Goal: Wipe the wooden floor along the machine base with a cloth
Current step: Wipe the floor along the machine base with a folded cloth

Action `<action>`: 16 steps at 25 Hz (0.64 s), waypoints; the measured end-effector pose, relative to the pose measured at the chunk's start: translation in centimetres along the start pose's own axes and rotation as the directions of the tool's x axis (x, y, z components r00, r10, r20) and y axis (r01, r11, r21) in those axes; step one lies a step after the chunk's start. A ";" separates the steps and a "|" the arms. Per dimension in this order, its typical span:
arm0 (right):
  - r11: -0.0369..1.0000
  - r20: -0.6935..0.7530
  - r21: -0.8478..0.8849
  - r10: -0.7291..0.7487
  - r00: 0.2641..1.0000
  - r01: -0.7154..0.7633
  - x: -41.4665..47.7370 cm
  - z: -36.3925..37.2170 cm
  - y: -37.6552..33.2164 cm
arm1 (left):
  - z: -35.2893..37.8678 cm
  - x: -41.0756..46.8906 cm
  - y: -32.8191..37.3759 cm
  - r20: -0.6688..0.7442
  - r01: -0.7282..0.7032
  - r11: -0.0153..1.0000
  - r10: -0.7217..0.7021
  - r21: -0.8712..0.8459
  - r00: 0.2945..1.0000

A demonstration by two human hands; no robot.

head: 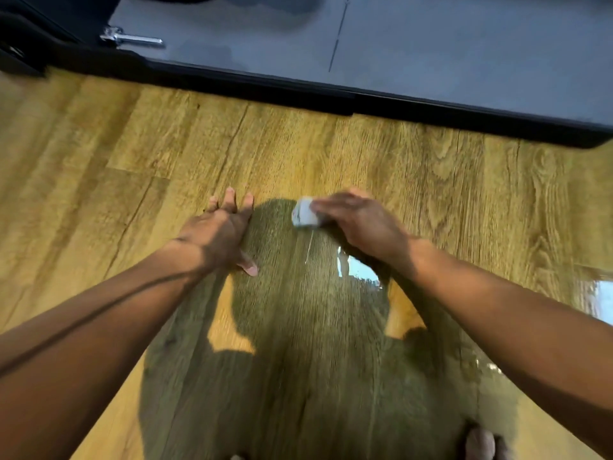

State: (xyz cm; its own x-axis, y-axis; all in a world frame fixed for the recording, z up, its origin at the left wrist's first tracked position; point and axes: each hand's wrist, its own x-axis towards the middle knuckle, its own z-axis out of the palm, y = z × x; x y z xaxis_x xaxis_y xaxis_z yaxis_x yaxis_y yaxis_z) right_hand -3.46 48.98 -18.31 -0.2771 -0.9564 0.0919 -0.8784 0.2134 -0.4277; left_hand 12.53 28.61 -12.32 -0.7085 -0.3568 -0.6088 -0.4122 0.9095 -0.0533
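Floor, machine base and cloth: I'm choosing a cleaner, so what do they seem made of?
Floor: glossy wood or wood-look laminate; grain, plank seams, bright glare. Machine base: smooth grey panel with black edge trim, perhaps painted metal or plastic. Cloth: white folded fabric or paper; too blurred to tell.

chrome lever [131,38] top left | bright glare patch [358,270] centre-right

Nothing fancy here: my left hand [221,229] and right hand [363,222] are bare, forearms bare too, thin dark band [179,241] at my left wrist, bare toes [481,443] showing.
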 end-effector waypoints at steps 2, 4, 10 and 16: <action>0.972 -0.103 0.041 0.235 0.966 -0.232 1.8 -0.1 0.6 | -0.1 -0.2 -0.7 0.036 -0.029 0.999 0.029 -0.013 0.999; 0.974 -0.140 0.020 0.225 0.964 -0.225 0.0 1.3 -1.4 | -0.1 -0.7 -1.6 0.054 -0.014 1.000 0.013 0.009 0.998; 0.989 0.026 0.022 -0.149 0.989 0.148 -6.4 1.9 -5.2 | 0.2 -1.4 -2.3 0.065 0.015 0.999 -0.013 -0.034 0.998; 0.976 -0.104 0.039 0.218 0.970 -0.215 -5.5 3.0 -6.9 | 0.7 -1.8 -3.5 0.065 -0.023 0.999 0.026 -0.046 0.998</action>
State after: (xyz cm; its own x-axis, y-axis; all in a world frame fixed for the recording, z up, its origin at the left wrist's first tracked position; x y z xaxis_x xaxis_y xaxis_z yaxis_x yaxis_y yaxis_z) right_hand 5.28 52.20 -18.55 -0.5011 -0.8607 0.0897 -0.7822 0.4062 -0.4723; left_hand 15.69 26.23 -11.58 -0.6804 -0.3188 -0.6598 -0.4217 0.9067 -0.0032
